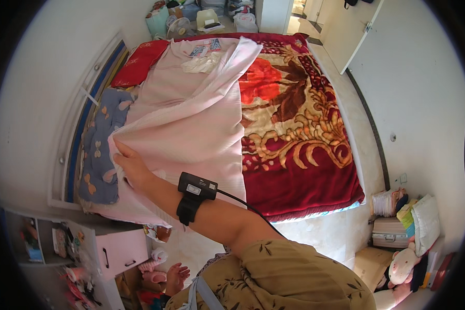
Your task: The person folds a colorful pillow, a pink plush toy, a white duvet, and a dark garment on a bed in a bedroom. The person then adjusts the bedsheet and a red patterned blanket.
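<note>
A pale pink quilted bed sheet (191,147) covers the left half of the bed, its right part folded back into a raised ridge. My right arm, with a black device strapped on it, reaches across to the left. At the sheet's near left corner my right hand (132,168) is closed on the sheet edge and lifts it. My left hand (176,279) hangs low beside my body, fingers loosely apart and nothing in it. Under the sheet, a dark red and gold floral blanket (305,175) shows on the right half.
A blue-grey patterned pillow (101,150) and a red pillow (139,63) lie along the headboard. A pink-fronted drawer cabinet (121,253) stands near left. At lower right are a cardboard box (371,263), a silver case (390,232) and a plush toy (403,266). A fan (181,28) stands beyond the bed.
</note>
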Demonstrator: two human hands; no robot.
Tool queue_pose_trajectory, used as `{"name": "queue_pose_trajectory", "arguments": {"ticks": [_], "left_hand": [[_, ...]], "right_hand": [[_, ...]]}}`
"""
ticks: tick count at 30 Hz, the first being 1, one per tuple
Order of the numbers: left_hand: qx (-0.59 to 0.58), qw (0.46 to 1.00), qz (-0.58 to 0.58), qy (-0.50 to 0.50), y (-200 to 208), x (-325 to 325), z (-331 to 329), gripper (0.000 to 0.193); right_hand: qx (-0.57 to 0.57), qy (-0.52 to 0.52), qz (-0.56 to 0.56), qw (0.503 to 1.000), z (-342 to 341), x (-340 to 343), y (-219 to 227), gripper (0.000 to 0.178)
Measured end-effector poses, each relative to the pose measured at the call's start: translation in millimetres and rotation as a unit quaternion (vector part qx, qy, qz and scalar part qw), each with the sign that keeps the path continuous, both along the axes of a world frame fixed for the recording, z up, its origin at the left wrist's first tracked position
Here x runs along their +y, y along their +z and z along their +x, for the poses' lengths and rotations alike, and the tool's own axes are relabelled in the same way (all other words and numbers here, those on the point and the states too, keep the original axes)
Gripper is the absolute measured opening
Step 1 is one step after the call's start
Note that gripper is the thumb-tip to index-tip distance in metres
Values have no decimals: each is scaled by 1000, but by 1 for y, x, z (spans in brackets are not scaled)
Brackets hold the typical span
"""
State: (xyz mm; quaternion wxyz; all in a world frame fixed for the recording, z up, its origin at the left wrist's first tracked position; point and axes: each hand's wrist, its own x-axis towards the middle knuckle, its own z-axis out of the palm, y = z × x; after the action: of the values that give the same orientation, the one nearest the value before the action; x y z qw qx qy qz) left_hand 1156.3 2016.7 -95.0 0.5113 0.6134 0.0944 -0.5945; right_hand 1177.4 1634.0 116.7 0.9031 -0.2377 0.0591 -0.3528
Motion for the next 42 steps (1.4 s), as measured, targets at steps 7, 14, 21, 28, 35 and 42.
{"name": "queue_pose_trajectory", "arguments": {"ticks": [7,14,21,28,35,42], "left_hand": [[-7,999,-7,-35,10,-77,54,36],[-154,972,-29,-178,31,-178,46,74],[-70,995,3,-71,-1,-267,177,44],[-93,918,-386,22,137,-335,325,42],[-322,869,-375,37,342,-345,383,51],[-534,814,-192,-125,294,-380,362,38]], "right_hand": [[-98,3,-19,995,24,-64,30,43],[-129,17,39,991,44,-89,72,50],[-147,-27,-18,989,62,-62,104,49],[-71,-138,-113,981,76,-57,95,45],[156,-156,-233,947,105,4,47,53],[174,-79,-11,982,95,-14,-20,49]]}}
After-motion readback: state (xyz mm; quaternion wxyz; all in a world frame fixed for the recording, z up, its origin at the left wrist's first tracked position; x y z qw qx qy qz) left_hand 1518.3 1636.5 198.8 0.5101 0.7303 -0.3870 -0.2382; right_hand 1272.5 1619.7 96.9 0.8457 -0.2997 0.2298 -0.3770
